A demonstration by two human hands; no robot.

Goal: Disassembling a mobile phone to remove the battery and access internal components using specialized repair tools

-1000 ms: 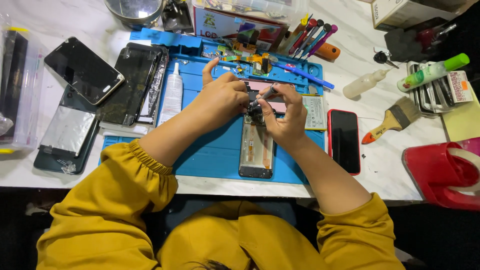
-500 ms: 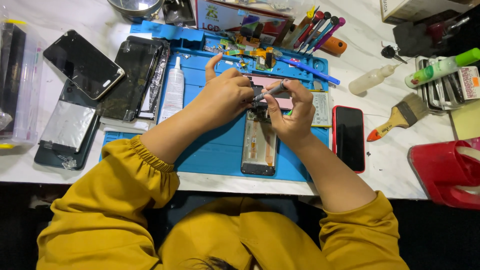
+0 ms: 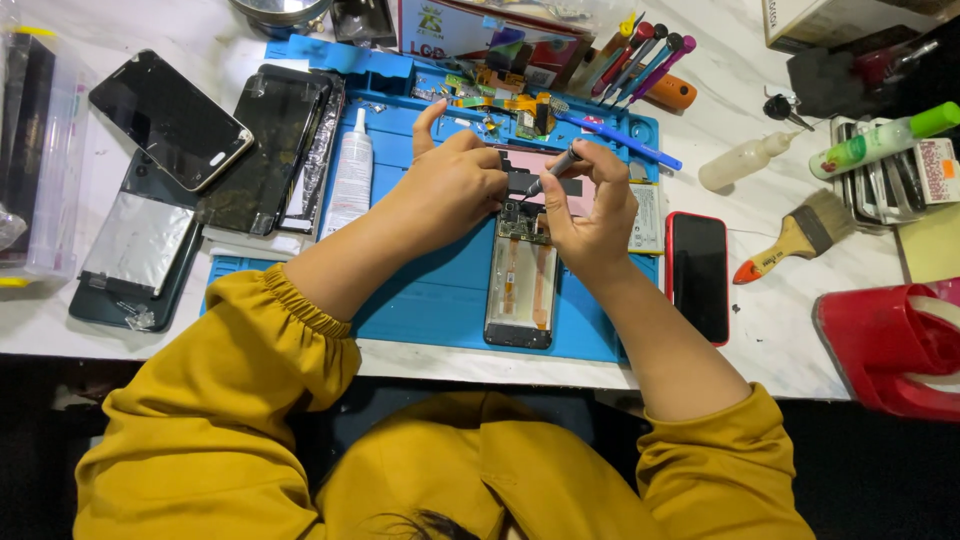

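Observation:
An opened phone (image 3: pixel 521 290) lies back-up on the blue work mat (image 3: pixel 430 300), its circuit board and flex cables exposed. My left hand (image 3: pixel 455 185) rests on the top end of the phone, index finger raised, fingertips pressing near the board. My right hand (image 3: pixel 590 215) grips a thin grey screwdriver (image 3: pixel 553 168) like a pen, its tip pointing down-left onto the top of the phone. A pink panel with a black part (image 3: pixel 560 190) lies on the mat just beyond the phone, partly hidden by my hands.
A red-edged phone (image 3: pixel 698 275) lies right of the mat. A white glue tube (image 3: pixel 351 175), dark screens (image 3: pixel 170 120) and a silver-backed panel (image 3: pixel 130 245) sit left. Screwdrivers (image 3: pixel 640 60), a squeeze bottle (image 3: pixel 745 160), a brush (image 3: pixel 795 238) and a red container (image 3: pixel 890 345) are right.
My right hand has turned the screwdriver more upright over the top of the phone. My left hand stays on the phone. The view has shifted slightly.

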